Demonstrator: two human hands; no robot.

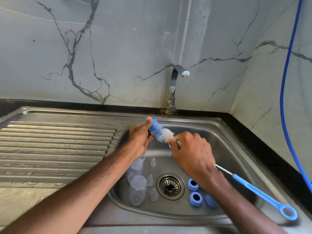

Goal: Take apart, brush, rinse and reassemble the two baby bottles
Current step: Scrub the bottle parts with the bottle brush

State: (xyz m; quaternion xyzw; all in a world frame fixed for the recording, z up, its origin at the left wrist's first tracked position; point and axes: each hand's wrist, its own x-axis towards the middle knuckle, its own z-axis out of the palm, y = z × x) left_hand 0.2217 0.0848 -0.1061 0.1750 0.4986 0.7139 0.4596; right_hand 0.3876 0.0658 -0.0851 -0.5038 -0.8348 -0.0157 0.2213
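Over the steel sink (224, 149), my right hand (190, 154) grips the bottle brush (163, 132) just below its blue and white bristles. The brush's blue handle (263, 195) trails to the lower right. My left hand (140, 137) pinches a blue piece (153, 123) at the bristle tip; I cannot tell whether it is a bottle part or the brush's own end. Two clear bottles (137, 190) lie on the sink floor beneath my left wrist. Clear teats (152, 162) lie beside them. Blue rings (193, 184) sit right of the drain.
The drain (170, 185) is in the middle of the sink floor. A chrome tap (173, 92) stands behind the sink, with no water running. A wet ribbed drainboard (50, 149) lies to the left. A blue hose (287, 98) hangs along the right wall.
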